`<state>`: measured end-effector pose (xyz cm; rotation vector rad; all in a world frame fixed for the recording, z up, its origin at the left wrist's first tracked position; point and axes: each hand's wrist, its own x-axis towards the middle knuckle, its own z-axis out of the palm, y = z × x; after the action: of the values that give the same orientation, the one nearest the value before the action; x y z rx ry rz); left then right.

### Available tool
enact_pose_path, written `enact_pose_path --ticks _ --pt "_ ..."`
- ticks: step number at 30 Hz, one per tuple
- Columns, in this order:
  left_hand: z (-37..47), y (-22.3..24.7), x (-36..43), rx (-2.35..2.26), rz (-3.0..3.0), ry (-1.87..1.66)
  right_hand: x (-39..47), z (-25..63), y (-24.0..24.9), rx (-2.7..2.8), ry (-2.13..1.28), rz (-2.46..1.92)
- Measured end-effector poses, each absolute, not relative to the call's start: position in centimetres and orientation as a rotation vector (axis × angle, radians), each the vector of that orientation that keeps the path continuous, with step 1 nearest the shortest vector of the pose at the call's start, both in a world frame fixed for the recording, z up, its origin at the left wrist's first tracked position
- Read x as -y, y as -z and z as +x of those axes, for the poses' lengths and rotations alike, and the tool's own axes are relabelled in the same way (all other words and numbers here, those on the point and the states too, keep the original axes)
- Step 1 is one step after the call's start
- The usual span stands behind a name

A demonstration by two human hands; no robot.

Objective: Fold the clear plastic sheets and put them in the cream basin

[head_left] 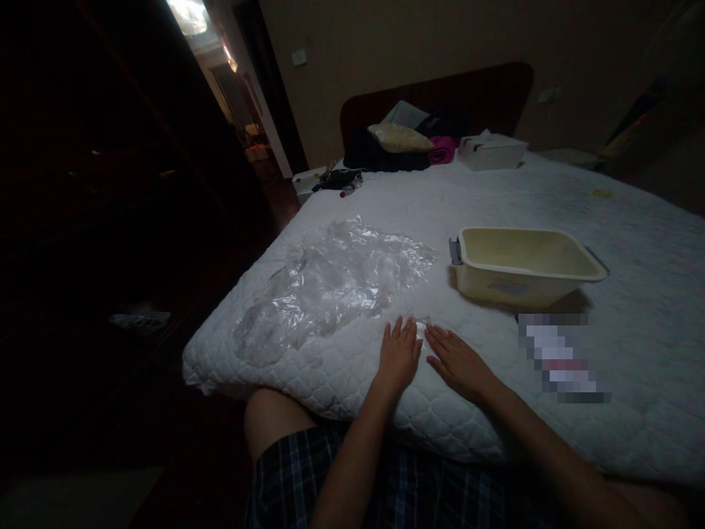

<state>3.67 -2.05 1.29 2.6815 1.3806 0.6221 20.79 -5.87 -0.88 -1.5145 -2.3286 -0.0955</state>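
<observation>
My left hand [399,354] lies flat on the white quilted bed cover [352,382], fingers stretched out and pointing away from me. Close beside it, my right hand [456,361] rests palm down, its fingers angled toward the left one. Between the fingertips of both hands shows a small shiny bit of clear plastic [421,327]; whether either hand presses on it I cannot tell. Just beyond and to the left spreads a large crumpled sheet of clear plastic [335,279]. A cream plastic tub [523,283] with grey handles stands beyond my right hand.
A blurred-out flat item [562,360] lies right of my right hand. At the headboard [496,84] are a heap of dark cloth, a pale pillow-like bundle [399,137], a pink roll [441,150] and a white box [492,151]. The bed's left edge drops to a dark floor.
</observation>
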Motion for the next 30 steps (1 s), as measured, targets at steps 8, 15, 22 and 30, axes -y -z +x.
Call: enact_pose_path --ticks 8,15,22,30 --pt "2.2 -1.3 1.6 -1.241 2.722 -0.511 6.2 20.5 0.1 2.258 0.086 -1.487" --pt "2.3 -1.1 1.6 -1.222 2.711 -0.526 6.7 20.5 -0.1 2.279 0.250 -1.364" --pt "1.4 -1.6 1.8 -1.126 2.558 -0.615 6.6 20.2 -1.4 2.263 0.144 -1.350" --pt "0.8 -1.5 0.4 -0.953 1.859 -0.957 6.4 19.4 -4.7 1.754 -0.472 -1.444"
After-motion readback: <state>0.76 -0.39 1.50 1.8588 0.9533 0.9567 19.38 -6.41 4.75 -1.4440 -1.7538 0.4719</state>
